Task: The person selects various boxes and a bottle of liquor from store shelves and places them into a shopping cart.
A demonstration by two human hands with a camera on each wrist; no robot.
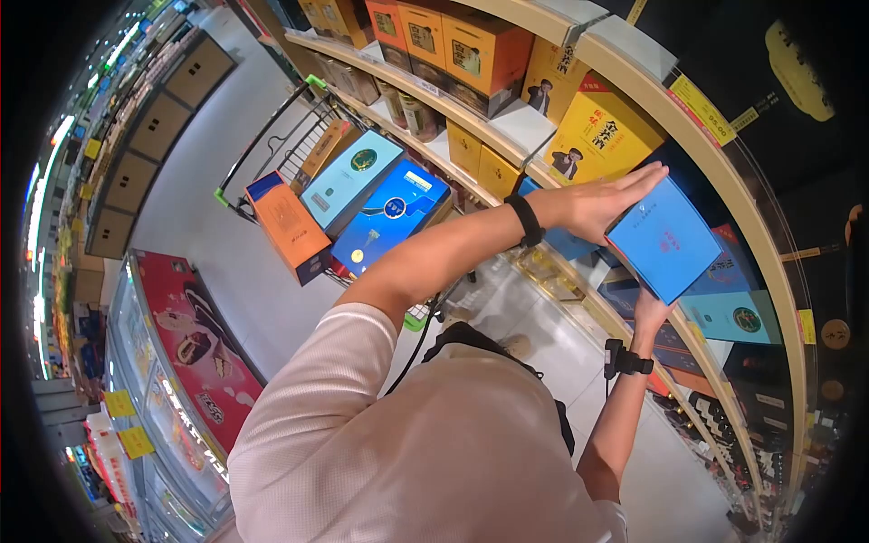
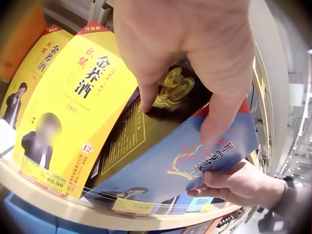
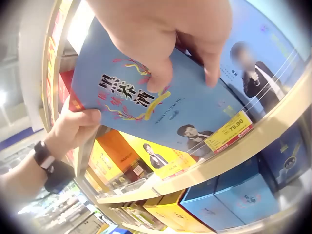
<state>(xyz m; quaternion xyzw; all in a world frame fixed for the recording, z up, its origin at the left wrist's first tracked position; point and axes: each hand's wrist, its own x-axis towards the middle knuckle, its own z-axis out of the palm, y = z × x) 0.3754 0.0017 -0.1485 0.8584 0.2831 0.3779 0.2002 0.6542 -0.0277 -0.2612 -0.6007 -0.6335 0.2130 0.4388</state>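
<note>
A blue box point(image 1: 665, 240) is held between both hands at the shelf, its dark side point(image 2: 129, 129) and blue front point(image 3: 126, 92) showing in the wrist views. My left hand point(image 1: 605, 204) grips one edge, fingers along the top; in the left wrist view this hand point(image 2: 187, 53) has digits on the dark side and at the red-trimmed corner. At the opposite edge, my right hand point(image 1: 654, 312) holds the box from below; the right wrist view shows this hand point(image 3: 165, 39) with digits on the blue front. The box stands tilted above the shelf lip.
Yellow boxes point(image 1: 597, 131) stand beside it on the shelf, whose edge point(image 2: 73, 204) carries price tags. Blue boxes point(image 3: 246, 200) sit one level lower. Behind the left arm is a cart point(image 1: 281, 136) with several boxes. A freezer point(image 1: 195, 344) stands farther left.
</note>
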